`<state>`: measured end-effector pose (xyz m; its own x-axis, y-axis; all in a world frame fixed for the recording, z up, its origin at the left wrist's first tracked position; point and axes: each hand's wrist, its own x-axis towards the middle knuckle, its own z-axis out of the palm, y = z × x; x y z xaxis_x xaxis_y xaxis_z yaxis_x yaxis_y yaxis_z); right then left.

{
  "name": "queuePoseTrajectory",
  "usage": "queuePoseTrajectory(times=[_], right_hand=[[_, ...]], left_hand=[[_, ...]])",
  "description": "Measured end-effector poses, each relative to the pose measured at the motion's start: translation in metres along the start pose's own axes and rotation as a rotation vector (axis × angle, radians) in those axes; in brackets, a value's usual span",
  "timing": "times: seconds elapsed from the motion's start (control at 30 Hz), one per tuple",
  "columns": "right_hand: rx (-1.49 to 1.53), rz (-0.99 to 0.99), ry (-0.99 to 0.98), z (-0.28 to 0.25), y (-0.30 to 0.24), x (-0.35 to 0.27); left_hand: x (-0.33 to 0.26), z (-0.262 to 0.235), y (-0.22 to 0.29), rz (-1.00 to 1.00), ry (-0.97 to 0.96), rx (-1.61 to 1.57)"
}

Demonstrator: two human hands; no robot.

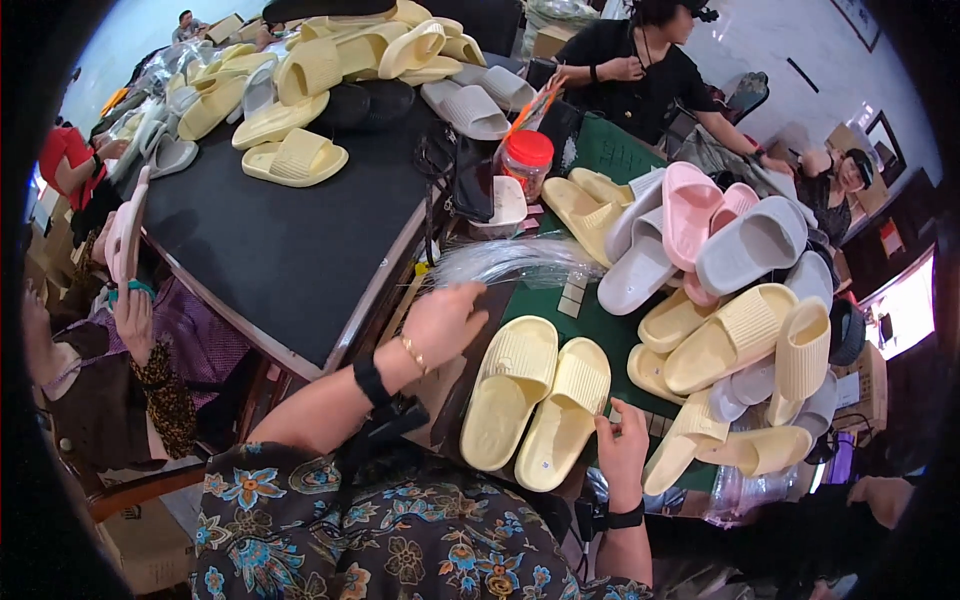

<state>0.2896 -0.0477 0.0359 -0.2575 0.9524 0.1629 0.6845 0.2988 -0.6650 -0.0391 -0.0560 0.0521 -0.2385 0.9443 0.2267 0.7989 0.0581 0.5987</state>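
A pair of pale yellow slide slippers (509,400) lies side by side in front of me, toes pointing away and ribbed straps up. My right hand (622,445) is at the outer edge of the right slipper, fingers loosely bent and apart; whether it touches cannot be told. Beyond the left slipper, my left hand (440,325) reaches out with nothing visible in it, its fingers extended. Just past its fingertips lies a bundle of thin clear plastic strands (515,262).
Yellow, grey and pink slippers (740,250) are heaped at right. More yellow slippers (310,70) cover the far end of the black table (300,240). A red-lidded jar (528,160) stands behind the strands. Co-workers sit around; one at left holds a pink slipper (125,235).
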Motion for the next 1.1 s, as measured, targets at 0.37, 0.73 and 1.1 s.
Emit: queuePoseTrajectory(times=[0.37, 0.73, 1.1], right_hand=[[-0.013, -0.097, 0.003, -0.002, 0.007, -0.008], [-0.008, -0.081, 0.05, -0.005, 0.015, 0.0], [0.026, -0.168, 0.058, -0.01, 0.0, 0.017]], left_hand=[[0.075, 0.026, -0.042, -0.064, 0.011, 0.092], [0.081, -0.013, -0.033, -0.127, 0.166, -0.042], [0.09, -0.048, -0.02, -0.347, 0.352, -0.778]])
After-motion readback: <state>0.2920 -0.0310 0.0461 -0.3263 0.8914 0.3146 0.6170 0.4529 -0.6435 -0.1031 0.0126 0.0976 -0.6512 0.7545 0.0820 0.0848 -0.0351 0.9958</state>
